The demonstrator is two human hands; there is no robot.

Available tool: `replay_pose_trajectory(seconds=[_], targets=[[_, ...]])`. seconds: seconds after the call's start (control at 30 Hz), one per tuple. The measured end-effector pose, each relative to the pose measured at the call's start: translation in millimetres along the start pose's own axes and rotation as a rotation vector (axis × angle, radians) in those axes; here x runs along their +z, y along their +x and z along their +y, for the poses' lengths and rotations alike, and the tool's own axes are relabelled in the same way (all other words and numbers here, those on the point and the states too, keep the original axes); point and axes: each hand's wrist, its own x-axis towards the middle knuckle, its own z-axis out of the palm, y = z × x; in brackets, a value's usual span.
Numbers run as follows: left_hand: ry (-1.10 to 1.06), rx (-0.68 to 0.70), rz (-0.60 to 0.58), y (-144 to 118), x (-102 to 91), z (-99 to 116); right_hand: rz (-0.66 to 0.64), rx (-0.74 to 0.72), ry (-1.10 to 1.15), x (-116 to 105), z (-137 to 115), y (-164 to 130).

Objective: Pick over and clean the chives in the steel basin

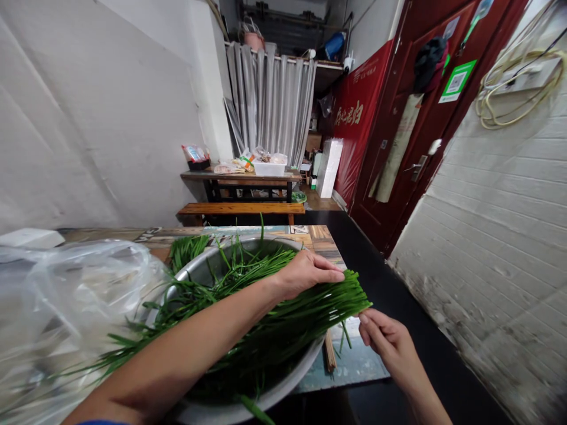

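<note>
We see a wide metal basin [201, 268] on a patterned table [325, 242], and everything else we place by that basin. A long bundle of green chives [305, 313] lies across its right rim, the cut ends sticking out past the edge toward the dark floor [398, 295].

Our left hand [305, 273] reaches over the basin and rests flat on top of the chives near those ends, fingers together and pressing down on the leaves rather than curled around them. Our right hand [387, 341] sits just beyond the basin's right rim, its fingertips pinched narrowly at the very tips of the chives.

More loose chives fill the inside of the basin and spill over its left rim. To the left of the basin lies a crumpled clear plastic bag [71, 295]. Just under the basin's right edge we make out a few thin wooden sticks [330, 351] on the table. Far behind the basin stand a wooden bench [241, 208] and a grey curtain [270, 100].
</note>
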Motion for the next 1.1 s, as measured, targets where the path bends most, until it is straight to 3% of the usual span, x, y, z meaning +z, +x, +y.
replay_pose_trajectory(seconds=[0.43, 0.57, 0.63, 0.73, 0.8, 0.9, 1.0, 1.1], targets=[[0.048, -0.007, -0.030, 1, -2.0, -2, 0.002, 0.009, -0.009, 3, 3, 2], [0.013, 0.006, -0.111, 10, -21.8, -1, 0.011, 0.019, 0.018, -2, 3, 0], [0.038, 0.073, -0.031, 15, -39.6, -7, -0.015, 0.020, 0.013, -8, 7, -5], [0.449, 0.104, 0.157, 18, -66.0, -28, -0.045, 0.028, 0.024, -14, 20, -15], [0.695, 0.075, 0.197, 18, -77.8, -44, -0.038, 0.046, 0.049, -14, 29, -20], [0.835, 0.047, 0.213, 16, -84.9, -57, 0.012, 0.083, 0.083, -12, 36, -24], [0.793, 0.074, 0.206, 12, -82.2, -44, 0.042, 0.096, 0.084, -9, 28, -19], [0.513, 0.166, 0.002, -2, -70.8, -15, 0.039, 0.037, 0.059, -7, 7, -8]])
